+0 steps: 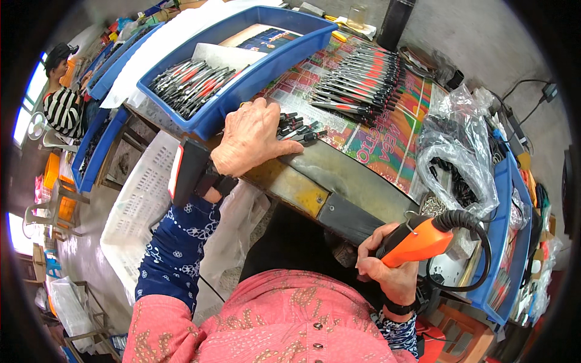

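Observation:
My left hand (254, 130) is at the table's near edge, beside a blue tray. Its fingers curl over a small bunch of black pens (296, 128), whose ends stick out between thumb and fingers; the fingertips are hidden. In my right hand (387, 266) is a corded power tool (417, 241) with an orange body, black ribbed cord sleeve and wire hook. Its working end is hidden by my fingers. On the table beyond lies a fanned row of black, silver and red pens (363, 78). More such pens (196, 85) fill the blue tray (206, 124).
To the right stand a clear plastic bag (457, 133) with dark parts, a pile of small metal pieces (433, 206) and another blue tray (484, 290). A white perforated crate (136, 206) is below left. A person in stripes (63, 109) sits far left.

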`<action>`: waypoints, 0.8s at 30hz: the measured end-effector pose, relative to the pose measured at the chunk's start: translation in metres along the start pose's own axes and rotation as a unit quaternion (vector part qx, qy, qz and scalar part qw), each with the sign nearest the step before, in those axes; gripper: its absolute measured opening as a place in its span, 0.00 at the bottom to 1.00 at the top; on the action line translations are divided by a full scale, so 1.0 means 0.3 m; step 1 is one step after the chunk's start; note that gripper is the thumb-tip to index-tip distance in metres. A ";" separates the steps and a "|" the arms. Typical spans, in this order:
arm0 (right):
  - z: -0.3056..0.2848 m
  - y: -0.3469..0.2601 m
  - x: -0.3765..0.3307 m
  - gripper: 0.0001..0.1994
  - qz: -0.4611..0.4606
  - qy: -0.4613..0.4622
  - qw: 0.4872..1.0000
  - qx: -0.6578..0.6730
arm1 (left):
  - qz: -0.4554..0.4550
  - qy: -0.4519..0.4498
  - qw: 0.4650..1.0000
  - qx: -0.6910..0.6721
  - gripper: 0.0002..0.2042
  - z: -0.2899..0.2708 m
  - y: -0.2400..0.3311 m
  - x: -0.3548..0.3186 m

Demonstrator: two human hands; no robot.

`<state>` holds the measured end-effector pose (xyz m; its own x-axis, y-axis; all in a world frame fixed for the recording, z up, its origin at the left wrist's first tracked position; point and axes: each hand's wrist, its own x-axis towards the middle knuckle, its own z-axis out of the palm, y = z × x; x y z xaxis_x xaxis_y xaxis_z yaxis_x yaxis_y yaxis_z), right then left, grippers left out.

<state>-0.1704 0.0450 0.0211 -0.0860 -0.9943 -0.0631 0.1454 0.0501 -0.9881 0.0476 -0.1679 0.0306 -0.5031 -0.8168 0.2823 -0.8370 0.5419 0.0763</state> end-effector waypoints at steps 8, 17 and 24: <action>-0.010 0.022 -0.003 0.18 -0.026 -0.006 1.000 0.012 | 0.037 -0.048 0.994 -0.096 0.32 0.008 -0.069 0.061; -0.007 0.032 0.000 0.20 -0.029 -0.024 0.997 0.071 | 0.089 -0.077 0.975 -0.186 0.26 0.015 -0.087 0.081; 0.015 0.012 0.005 0.24 -0.023 0.009 0.999 0.039 | 0.079 -0.077 0.967 -0.230 0.19 0.011 -0.067 0.067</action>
<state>-0.1657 0.0432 0.0180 -0.1119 -0.9935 -0.0214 0.2164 -0.0033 -0.9763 0.0535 -0.1958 0.0314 -0.6728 -0.7168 0.1832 -0.5796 0.6645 0.4717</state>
